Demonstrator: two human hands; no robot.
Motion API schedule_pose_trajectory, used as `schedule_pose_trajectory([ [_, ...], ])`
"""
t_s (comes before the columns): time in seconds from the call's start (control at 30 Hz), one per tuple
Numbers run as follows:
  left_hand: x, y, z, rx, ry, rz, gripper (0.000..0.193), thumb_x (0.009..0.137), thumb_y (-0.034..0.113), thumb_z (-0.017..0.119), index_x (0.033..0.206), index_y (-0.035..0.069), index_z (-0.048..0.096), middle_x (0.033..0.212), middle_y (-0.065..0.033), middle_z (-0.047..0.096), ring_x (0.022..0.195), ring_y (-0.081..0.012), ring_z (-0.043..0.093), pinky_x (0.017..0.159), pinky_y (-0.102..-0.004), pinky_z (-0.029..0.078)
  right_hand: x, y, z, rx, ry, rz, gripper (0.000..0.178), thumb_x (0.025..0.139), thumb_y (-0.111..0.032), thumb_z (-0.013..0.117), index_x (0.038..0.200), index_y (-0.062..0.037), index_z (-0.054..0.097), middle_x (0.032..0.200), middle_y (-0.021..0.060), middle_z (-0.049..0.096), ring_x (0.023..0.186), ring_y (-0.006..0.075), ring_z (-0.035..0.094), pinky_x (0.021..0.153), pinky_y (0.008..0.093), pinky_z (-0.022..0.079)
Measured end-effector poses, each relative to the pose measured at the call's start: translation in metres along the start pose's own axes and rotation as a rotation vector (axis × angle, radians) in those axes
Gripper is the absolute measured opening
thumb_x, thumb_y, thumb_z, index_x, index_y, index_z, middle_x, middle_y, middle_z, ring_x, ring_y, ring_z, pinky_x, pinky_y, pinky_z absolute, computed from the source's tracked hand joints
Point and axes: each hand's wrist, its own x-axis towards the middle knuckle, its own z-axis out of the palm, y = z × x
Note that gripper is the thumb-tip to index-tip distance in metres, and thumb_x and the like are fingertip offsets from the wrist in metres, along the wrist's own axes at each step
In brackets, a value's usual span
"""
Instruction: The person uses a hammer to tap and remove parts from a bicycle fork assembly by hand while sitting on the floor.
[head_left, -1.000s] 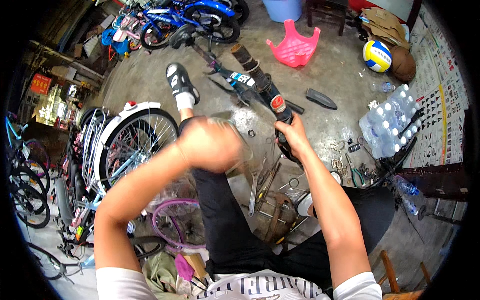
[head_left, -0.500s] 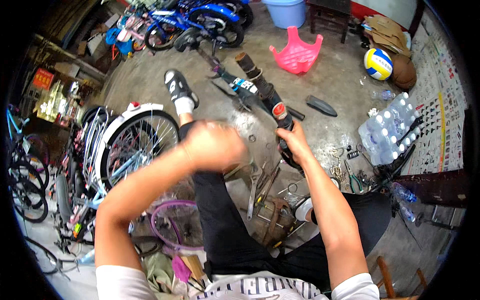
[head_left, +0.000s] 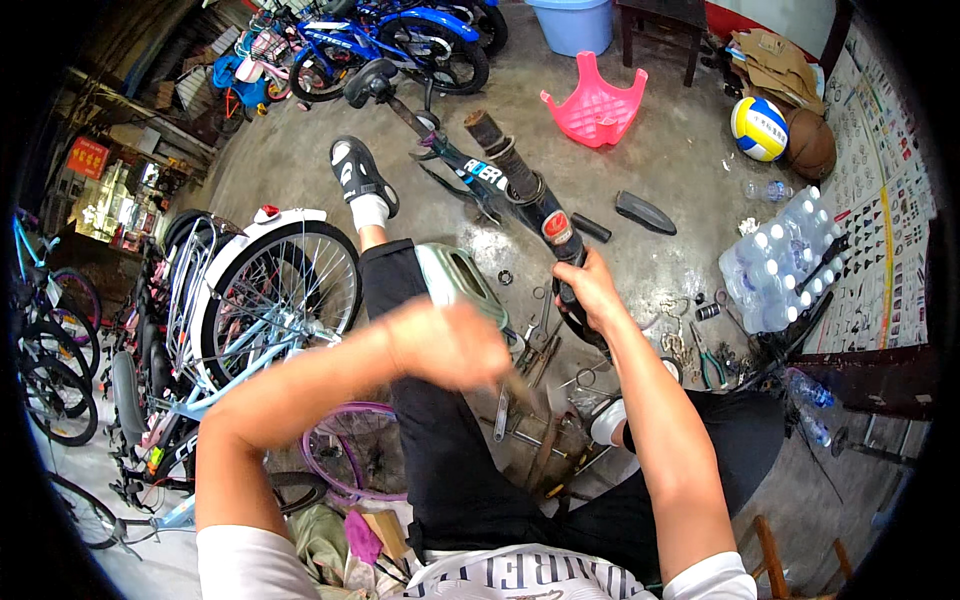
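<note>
- The right hand (head_left: 585, 290) is clenched around the lower, near end of a dark tube (head_left: 548, 214), just below a red badge.
- The tube slants across the middle of the scene, its rusty, bare end pointing far and left.
- A dark bicycle frame (head_left: 487, 173) with pale lettering lies behind the tube and runs far left to a black saddle (head_left: 371, 82).
- The left hand (head_left: 452, 345) is level with the person's knee, well apart from the tube; it is blurred, so one cannot tell the state of its grip or what it may hold.
- A pale green, slotted metal object (head_left: 460, 283) shows just beyond the left hand, partly hidden by it; a blurred brownish streak shows at the hand's near right.
- On the floor between the legs lie a wrench (head_left: 501, 412) and other tools.
- Right of the right forearm, green-handled pliers (head_left: 713, 369) lie near a metal chain.
- A curved black piece (head_left: 645, 212) lies right of the tube, and a pink stool (head_left: 596, 105) lies farther off.
- At the far right are a volleyball (head_left: 759, 130) and a brown ball (head_left: 808, 143), touching, with packed water bottles (head_left: 778, 262) nearer.
- On the left stands a spoked wheel (head_left: 285, 295) under a white fender, with a purple rim (head_left: 357, 407) nearer.
</note>
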Motion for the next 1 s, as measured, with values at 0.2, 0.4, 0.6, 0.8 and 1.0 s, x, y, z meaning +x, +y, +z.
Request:
schedule_pose_trajectory([
  [0.2, -0.051, -0.032, 0.028, 0.03, 0.39, -1.432, 0.039, 0.096, 0.04, 0.065, 0.091, 0.002, 0.057, 0.064, -0.0172, 0.064, 0.058, -0.0407, 0.067, 0.053, -0.0516, 0.052, 0.001, -0.005, 0.003, 0.083, 0.005, -0.071, 0.032, 0.084, -0.013, 0.07, 0.106, 0.0029, 0.052, 0.073, 0.0084, 0.059, 0.051, 0.0198, 0.061, 0.043, 0.0369, 0.047],
  [0.4, -0.003, 0.05, 0.035, -0.158, 0.03, -0.53, 0.052, 0.082, 0.058, 0.072, 0.08, 0.01, 0.051, 0.065, -0.0046, 0.053, 0.054, -0.025, 0.059, 0.054, -0.0365, 0.047, 0.006, -0.004, -0.007, 0.069, 0.006, -0.063, 0.039, 0.084, -0.012, 0.071, 0.113, 0.0021, 0.049, 0.076, 0.0083, 0.058, 0.05, 0.0186, 0.062, 0.041, 0.0334, 0.047],
  [0.6, -0.008, 0.003, 0.002, 0.045, 0.059, -0.134, 0.045, 0.081, 0.053, 0.069, 0.074, 0.015, 0.048, 0.063, 0.0018, 0.043, 0.053, -0.0162, 0.053, 0.049, -0.0332, 0.041, 0.007, -0.002, -0.006, 0.058, -0.01, -0.032, 0.036, 0.084, -0.011, 0.07, 0.111, -0.0001, 0.048, 0.074, 0.0088, 0.059, 0.051, 0.0189, 0.062, 0.042, 0.0334, 0.048],
  [0.8, -0.096, -0.119, -0.033, -0.019, 0.928, -1.662, 0.036, 0.092, 0.035, 0.068, 0.089, 0.001, 0.06, 0.068, -0.0237, 0.064, 0.062, -0.0414, 0.067, 0.052, -0.0511, 0.05, 0.005, -0.009, -0.012, 0.097, 0.032, -0.013, 0.027, 0.086, -0.014, 0.069, 0.104, -0.0018, 0.054, 0.073, 0.0063, 0.06, 0.05, 0.0179, 0.062, 0.042, 0.0326, 0.047],
  [1.0, -0.046, 0.022, 0.017, -0.067, 0.126, -1.168, 0.043, 0.088, 0.043, 0.074, 0.087, 0.004, 0.056, 0.07, -0.0179, 0.064, 0.06, -0.0383, 0.065, 0.055, -0.0485, 0.051, 0.012, -0.017, -0.034, 0.156, 0.137, -0.037, 0.02, 0.087, -0.016, 0.068, 0.095, -0.002, 0.056, 0.069, 0.0073, 0.06, 0.05, 0.0188, 0.062, 0.042, 0.0326, 0.048],
])
